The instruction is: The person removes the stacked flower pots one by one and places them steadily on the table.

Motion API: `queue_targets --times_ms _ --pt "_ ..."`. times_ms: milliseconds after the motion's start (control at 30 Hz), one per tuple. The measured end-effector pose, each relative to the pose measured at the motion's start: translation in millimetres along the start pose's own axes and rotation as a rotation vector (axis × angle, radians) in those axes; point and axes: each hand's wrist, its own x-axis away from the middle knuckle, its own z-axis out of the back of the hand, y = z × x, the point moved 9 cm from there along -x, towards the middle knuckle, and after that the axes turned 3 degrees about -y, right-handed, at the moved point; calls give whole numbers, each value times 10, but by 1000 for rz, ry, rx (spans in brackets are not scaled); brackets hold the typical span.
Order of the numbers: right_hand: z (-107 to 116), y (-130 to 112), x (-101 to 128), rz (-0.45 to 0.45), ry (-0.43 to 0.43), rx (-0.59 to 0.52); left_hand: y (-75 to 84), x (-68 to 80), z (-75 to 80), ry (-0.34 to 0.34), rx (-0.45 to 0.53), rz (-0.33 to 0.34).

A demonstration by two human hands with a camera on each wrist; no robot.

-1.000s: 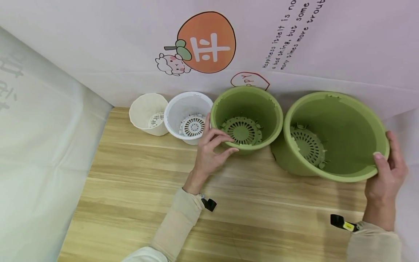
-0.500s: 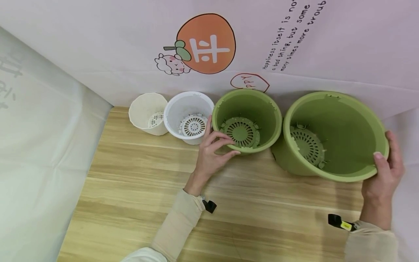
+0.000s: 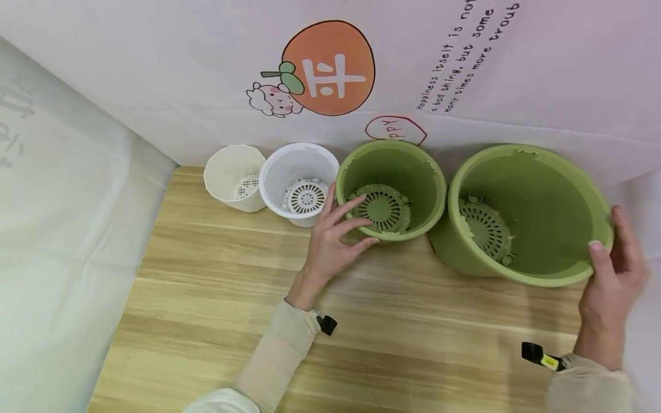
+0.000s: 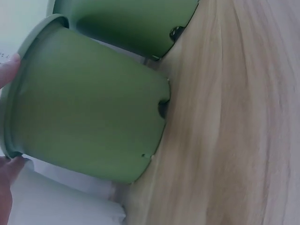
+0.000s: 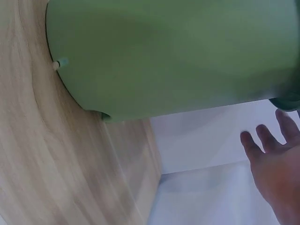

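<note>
In the head view, my left hand [image 3: 329, 246] lies at the near-left rim of a medium green plastic flower pot [image 3: 413, 175]. Two fingers reach over the rim, one lies along the pot's left side, and the thumb is at the outside front. To the right stands a larger green flower pot [image 3: 542, 221]. My right hand [image 3: 611, 281] is at its right rim, thumb over the edge, fingers stretched outside. The right wrist view has those fingers [image 5: 266, 138] apart from the wall. Both pots have slotted bases and stand on the table.
A white flower pot [image 3: 281, 183] and a smaller cream pot [image 3: 224, 178] continue the row to the left. Behind runs a printed white cloth wall [image 3: 206, 74]; another cloth wall [image 3: 62, 229] borders the left. Wooden tabletop [image 3: 413, 321] lies in front.
The medium green pot has shifted slightly rightward and away from my left hand's thumb side. My left fingers have spread and straightened over its rim. The right hand has barely moved.
</note>
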Motion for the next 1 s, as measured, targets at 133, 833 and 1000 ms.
queue_targets --times_ms 133,833,1000 --pt "-16 -69 -10 20 -48 73 23 5 1 -39 -31 18" --pt "-921 -81 203 56 -717 1424 176 -10 50 -214 -311 22" --pt "-1127 -9 302 71 -819 1506 137 24 59 -284 -479 26"
